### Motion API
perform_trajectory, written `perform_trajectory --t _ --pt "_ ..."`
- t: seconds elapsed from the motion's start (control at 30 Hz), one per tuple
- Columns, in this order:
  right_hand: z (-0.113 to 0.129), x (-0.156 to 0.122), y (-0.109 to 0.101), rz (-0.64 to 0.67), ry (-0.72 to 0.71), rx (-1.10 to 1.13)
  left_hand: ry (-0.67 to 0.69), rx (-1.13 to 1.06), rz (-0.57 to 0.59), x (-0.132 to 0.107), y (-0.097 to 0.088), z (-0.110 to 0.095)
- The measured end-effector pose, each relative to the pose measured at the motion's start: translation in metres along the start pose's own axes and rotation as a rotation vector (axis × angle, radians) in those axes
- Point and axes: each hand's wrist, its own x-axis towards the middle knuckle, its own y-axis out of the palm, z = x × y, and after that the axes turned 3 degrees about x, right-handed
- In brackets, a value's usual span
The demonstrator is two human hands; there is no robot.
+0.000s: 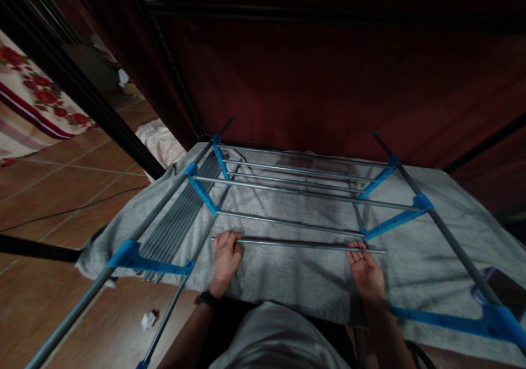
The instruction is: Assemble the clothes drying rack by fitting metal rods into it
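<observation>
A thin grey metal rod (293, 243) lies crosswise in front of me, gripped near both ends. My left hand (227, 256) is closed around it near its left end. Close to the right end, my right hand (365, 267) pinches the rod between thumb and fingers, palm turned partly up. Around the hands stands a frame of grey tubes (450, 240) with blue plastic brackets (205, 193). Several rods (308, 192) span between the left and right brackets beyond the held one. The nearest blue brackets, left (152, 264) and right (456, 322), have no rod between them.
A row of loose grey rods (181, 218) lies at the left on the grey cloth-covered surface (279, 281). Dark red curtains (304, 89) hang behind. Black posts (94, 95) stand at the left. A crumpled white scrap (148, 319) lies on the tiled floor (123, 325).
</observation>
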Motion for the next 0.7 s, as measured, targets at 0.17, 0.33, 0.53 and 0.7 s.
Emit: perform_trajectory --t 0.17,0.33,0.53,0.7 --pt "-0.002 -0.001 0.003 -0.023 -0.010 0.003 0.033 0.024 0.006 -0.001 -0.001 -0.001" --pt "0.000 -0.003 0.006 -0.021 -0.023 0.012 0.077 0.077 0.026 -0.002 -0.001 -0.001" --pt "0.000 -0.003 0.007 -0.020 -0.036 0.019 0.147 0.112 -0.006 -0.003 0.004 0.003" --pt "0.000 -0.003 0.010 -0.053 -0.037 0.025 0.165 0.092 -0.044 -0.003 0.004 0.004"
